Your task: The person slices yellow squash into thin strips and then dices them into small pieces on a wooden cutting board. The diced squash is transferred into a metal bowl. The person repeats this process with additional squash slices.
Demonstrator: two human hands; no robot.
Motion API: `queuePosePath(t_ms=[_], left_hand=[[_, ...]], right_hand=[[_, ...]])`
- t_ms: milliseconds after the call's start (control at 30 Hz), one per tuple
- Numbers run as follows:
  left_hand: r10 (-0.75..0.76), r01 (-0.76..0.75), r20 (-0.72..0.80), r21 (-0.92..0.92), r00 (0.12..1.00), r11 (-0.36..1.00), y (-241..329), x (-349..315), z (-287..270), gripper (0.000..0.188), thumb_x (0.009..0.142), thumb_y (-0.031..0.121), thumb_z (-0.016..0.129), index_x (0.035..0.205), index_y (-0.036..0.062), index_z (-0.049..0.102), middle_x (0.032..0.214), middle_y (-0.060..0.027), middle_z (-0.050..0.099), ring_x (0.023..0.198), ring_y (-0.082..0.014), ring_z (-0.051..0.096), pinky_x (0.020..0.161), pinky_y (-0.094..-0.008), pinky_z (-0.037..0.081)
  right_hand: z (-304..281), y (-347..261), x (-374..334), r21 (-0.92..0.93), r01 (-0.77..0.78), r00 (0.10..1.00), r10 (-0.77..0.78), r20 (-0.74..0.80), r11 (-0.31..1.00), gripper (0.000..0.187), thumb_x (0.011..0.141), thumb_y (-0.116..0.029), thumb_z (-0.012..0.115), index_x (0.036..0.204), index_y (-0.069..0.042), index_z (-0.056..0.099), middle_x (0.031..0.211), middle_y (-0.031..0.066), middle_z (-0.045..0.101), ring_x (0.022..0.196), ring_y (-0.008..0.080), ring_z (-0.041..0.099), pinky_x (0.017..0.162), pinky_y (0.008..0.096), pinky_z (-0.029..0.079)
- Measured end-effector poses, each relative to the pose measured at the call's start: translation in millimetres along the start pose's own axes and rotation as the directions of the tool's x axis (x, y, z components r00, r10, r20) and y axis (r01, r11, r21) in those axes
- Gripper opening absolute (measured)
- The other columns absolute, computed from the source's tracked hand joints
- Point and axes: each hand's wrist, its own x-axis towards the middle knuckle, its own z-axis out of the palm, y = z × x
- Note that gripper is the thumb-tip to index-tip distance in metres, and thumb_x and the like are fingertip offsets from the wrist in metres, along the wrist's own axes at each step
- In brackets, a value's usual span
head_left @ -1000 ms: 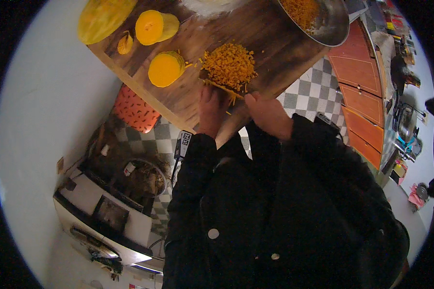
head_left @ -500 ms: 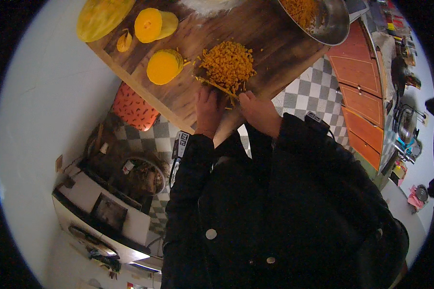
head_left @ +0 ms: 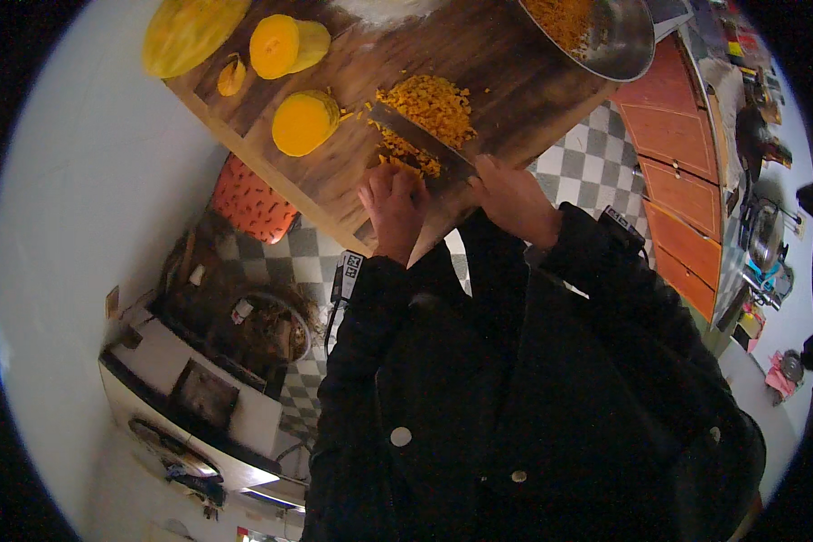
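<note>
My right hand [head_left: 515,200] is closed round the handle of a kitchen knife. The broad dark blade [head_left: 422,135] slants up and left across the wooden board [head_left: 352,194]. Beyond it lies a heap of finely diced orange pumpkin [head_left: 436,101]. On the near side, a smaller strip of freshly cut pumpkin bits [head_left: 406,152] lies by my left fingertips. My left hand [head_left: 393,206] has its fingers curled down on pumpkin at the board's near edge; what they press is mostly covered. Left of the heap sits a thick cut pumpkin round [head_left: 303,124].
A longer pumpkin chunk [head_left: 289,45], a small offcut [head_left: 231,76] and a large yellow pumpkin piece [head_left: 194,34] lie at far left. White flour-like powder [head_left: 384,9] is at the far edge. A metal bowl [head_left: 630,50] of orange shreds stands far right. Below is an orange-topped stool [head_left: 251,200].
My right hand has moved right, and the knife blade now shows its broad side between the heap and the newly cut bits. My left hand has shifted slightly; its fingers stay curled.
</note>
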Motion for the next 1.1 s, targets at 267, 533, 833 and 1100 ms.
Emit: queuePosePath(t_ms=[267,533,833,1100], left_hand=[[-0.013,0.010,-0.059,-0.061,0.998,0.998,-4,0,-8,0.027,0.071,0.016,0.076,0.092,0.0100,0.060,0.107,-0.0103,0.053,0.105,-0.0363,0.048,0.090,-0.0470,0.040],[0.045,-0.049,-0.035,-0.134,0.998,0.990,-10,5,-11,0.022,0.073,0.008,0.071,0.093,0.0076,0.061,0.101,-0.0129,0.055,0.092,-0.0360,0.052,0.076,-0.0435,0.046],[0.012,-0.007,0.024,-0.169,1.000,0.986,-8,9,-13,0.022,0.073,0.008,0.071,0.092,0.0048,0.061,0.103,-0.0145,0.054,0.094,-0.0378,0.050,0.080,-0.0446,0.045],[0.045,-0.049,-0.026,-0.185,0.999,0.981,-5,10,-14,0.024,0.074,0.008,0.070,0.095,0.0062,0.059,0.102,-0.0141,0.054,0.096,-0.0378,0.051,0.079,-0.0460,0.045]], right_hand=[[1,-16,-10,-0.164,0.153,0.988,-0.145,0.062,0.974,0.020,0.083,-0.013,0.059,0.096,-0.003,0.048,0.087,0.0178,0.060,0.075,0.0393,0.063,0.059,0.0483,0.052],[13,-15,-9,-0.200,0.179,0.984,-0.170,0.058,0.963,0.019,0.083,-0.010,0.056,0.099,-0.003,0.048,0.093,0.0184,0.058,0.074,0.0384,0.063,0.057,0.0483,0.050],[8,-18,10,-0.262,0.255,0.962,-0.272,-0.030,0.931,0.015,0.085,-0.008,0.050,0.097,-0.002,0.045,0.093,0.0179,0.056,0.072,0.0410,0.060,0.057,0.0500,0.048],[24,-17,3,-0.264,0.149,0.987,-0.126,0.102,0.953,0.014,0.084,-0.007,0.051,0.096,-0.004,0.046,0.095,0.0167,0.056,0.081,0.0392,0.061,0.059,0.0484,0.050]])
